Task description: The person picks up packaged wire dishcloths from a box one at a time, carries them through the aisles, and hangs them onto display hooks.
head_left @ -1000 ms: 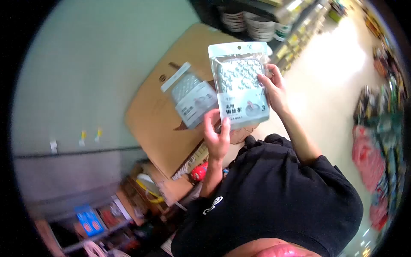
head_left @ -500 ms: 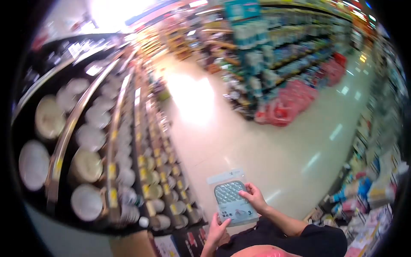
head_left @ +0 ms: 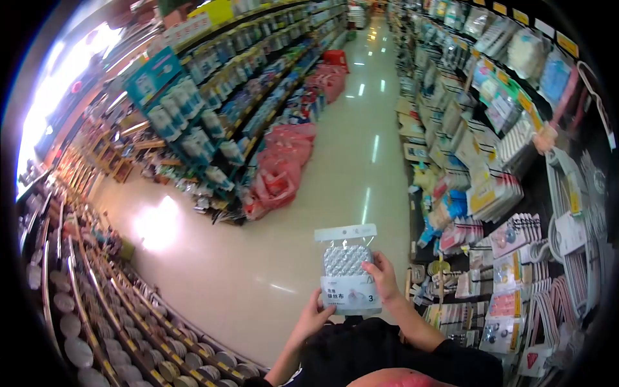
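Observation:
A pack of wire dishcloths (head_left: 348,263) is held upright in front of me, between both hands. Silvery quilted cloth shows through its clear upper part, and a white label with the number 3 covers the lower part. My left hand (head_left: 313,317) grips its lower left corner, thumb on the front. On the opposite side, my right hand (head_left: 383,280) pinches the right edge, thumb over the cloth. The fingers behind the pack are hidden.
Hanging goods crowd the rack (head_left: 509,238) on my right. Shelves of bowls (head_left: 78,352) curve along the lower left. Pink plastic-covered goods (head_left: 278,171) sit on the floor beside a central shelf (head_left: 213,122). A shiny-floored aisle (head_left: 361,161) runs ahead.
My view has turned right, so the hanging rack fills more of it and the bowl shelves have slid to the lower left. Both hands keep hold of the pack, which now stands straighter.

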Tool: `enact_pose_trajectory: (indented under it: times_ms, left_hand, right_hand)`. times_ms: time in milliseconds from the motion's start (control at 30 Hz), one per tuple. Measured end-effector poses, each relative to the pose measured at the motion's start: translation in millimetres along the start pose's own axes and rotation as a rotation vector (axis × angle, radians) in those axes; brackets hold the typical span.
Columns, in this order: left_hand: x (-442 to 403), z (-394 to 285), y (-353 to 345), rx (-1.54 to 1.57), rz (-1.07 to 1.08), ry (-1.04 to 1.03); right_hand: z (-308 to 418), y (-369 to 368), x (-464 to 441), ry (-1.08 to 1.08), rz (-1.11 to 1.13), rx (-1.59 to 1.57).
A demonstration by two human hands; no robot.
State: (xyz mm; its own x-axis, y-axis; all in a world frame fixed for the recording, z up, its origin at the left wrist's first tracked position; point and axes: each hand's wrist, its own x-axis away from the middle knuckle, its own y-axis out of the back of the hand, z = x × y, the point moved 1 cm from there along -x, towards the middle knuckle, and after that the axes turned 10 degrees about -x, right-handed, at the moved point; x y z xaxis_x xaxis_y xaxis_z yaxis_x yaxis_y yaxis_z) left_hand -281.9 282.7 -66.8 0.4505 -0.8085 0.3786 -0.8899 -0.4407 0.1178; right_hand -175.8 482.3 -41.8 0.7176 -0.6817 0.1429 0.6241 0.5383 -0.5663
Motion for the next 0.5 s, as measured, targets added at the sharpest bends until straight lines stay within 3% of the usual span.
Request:
enact_pose_trajectory:
  times_ms: [133,233,500]
  left_hand:
    - [-43.7,-32.2,5.3,0.048,0.13,-0.117]
    - [-74.6,-56.1,16.9,0.042,0.18,-0.15]
    - [-133.6,-81.2,92.4,-0.055,0.206,-0.266]
  right_hand:
    - [21.6,11.5,-2.1,0.112,-0.094,-0.069]
    - [28.7,3.9,-4.6,0.183,-0.117,0.049]
    - [10.8,-41.0,-46.1,0.103,-0.054,0.151]
